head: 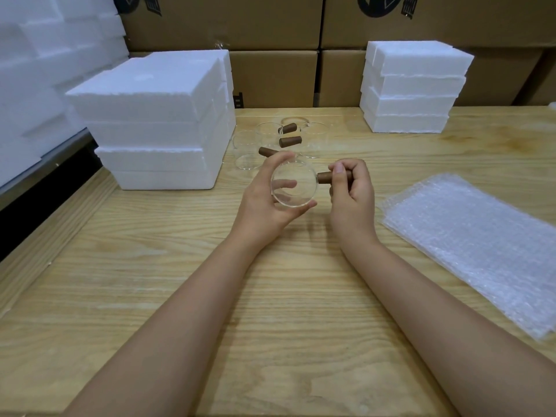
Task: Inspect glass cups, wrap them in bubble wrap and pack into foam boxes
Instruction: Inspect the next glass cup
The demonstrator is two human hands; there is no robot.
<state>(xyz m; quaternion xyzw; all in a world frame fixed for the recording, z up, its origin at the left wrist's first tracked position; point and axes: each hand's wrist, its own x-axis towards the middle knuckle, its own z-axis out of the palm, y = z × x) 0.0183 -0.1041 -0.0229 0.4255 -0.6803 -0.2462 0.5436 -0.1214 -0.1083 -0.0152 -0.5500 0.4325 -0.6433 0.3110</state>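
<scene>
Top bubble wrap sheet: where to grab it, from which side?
Grip: the left corner of the bubble wrap stack, pinched from the left. The sheets lie flat, so only edges offer purchase, and that corner lies nearest the right hand.

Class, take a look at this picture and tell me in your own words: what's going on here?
A person is holding a glass cup above a wooden table. The left hand cradles the glass body, and the right hand grips its brown handle, as if inspecting it. More cups wait behind, between two stacks of foam boxes. A pile of bubble wrap lies to the right, so wrapping has not yet begun.
</scene>
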